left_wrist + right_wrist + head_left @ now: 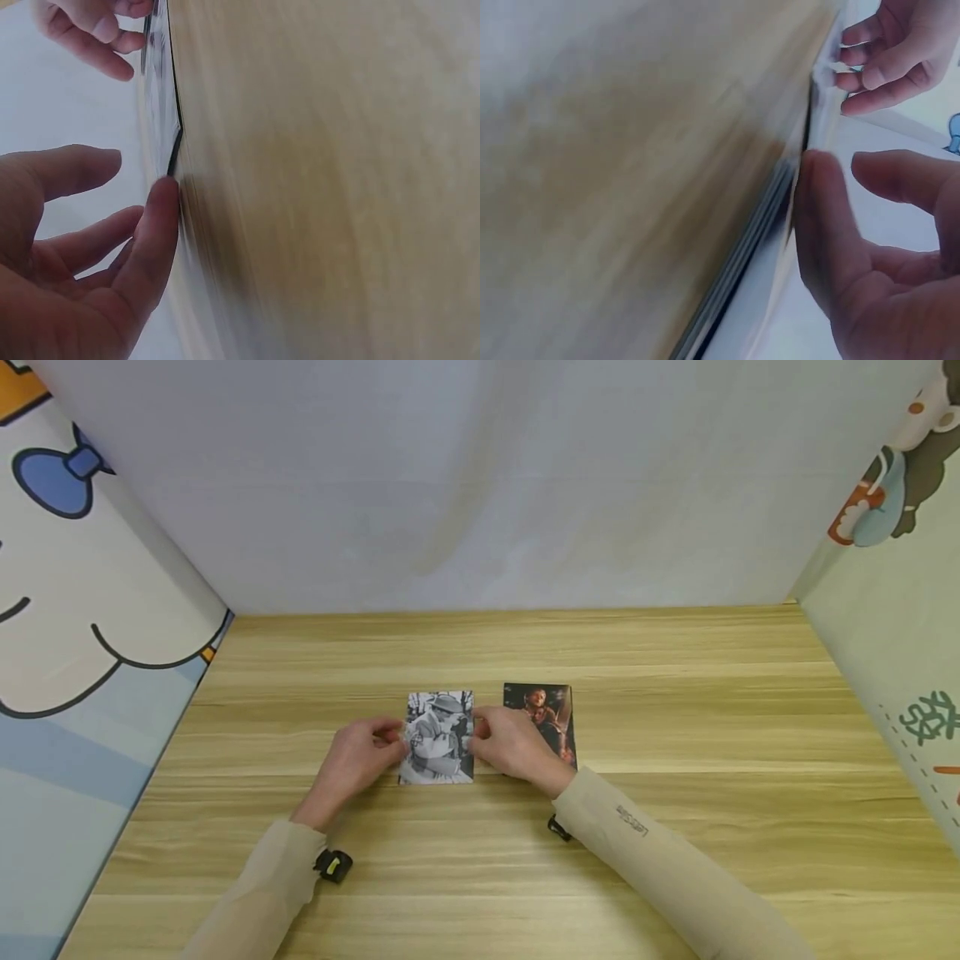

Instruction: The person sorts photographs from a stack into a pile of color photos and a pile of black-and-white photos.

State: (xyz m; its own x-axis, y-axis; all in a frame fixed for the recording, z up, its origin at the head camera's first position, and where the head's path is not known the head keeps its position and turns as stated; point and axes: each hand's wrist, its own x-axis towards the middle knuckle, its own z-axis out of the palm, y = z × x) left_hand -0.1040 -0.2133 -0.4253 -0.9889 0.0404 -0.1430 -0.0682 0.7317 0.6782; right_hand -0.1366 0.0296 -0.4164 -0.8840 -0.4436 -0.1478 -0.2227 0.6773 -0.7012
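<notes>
A black-and-white photo card (437, 743) lies on the wooden table between the two hands. My left hand (358, 762) touches its left edge with a fingertip. Against the right edge rest fingertips of my right hand (516, 743). The left wrist view has the card (160, 82) nearly edge-on, the left thumb and fingers spread apart. Beneath the right hand lies a colour photo card (553, 714), partly hidden by that hand and wrist. From the right wrist it appears as a small stack of cards (739, 262).
The wood-grain table (675, 710) runs back to a pale wall (525, 527). Cartoon-printed panels stand at the left (97, 577) and right (900, 635). A black wrist device (333, 865) sits at the left cuff, another (558, 827) at the right.
</notes>
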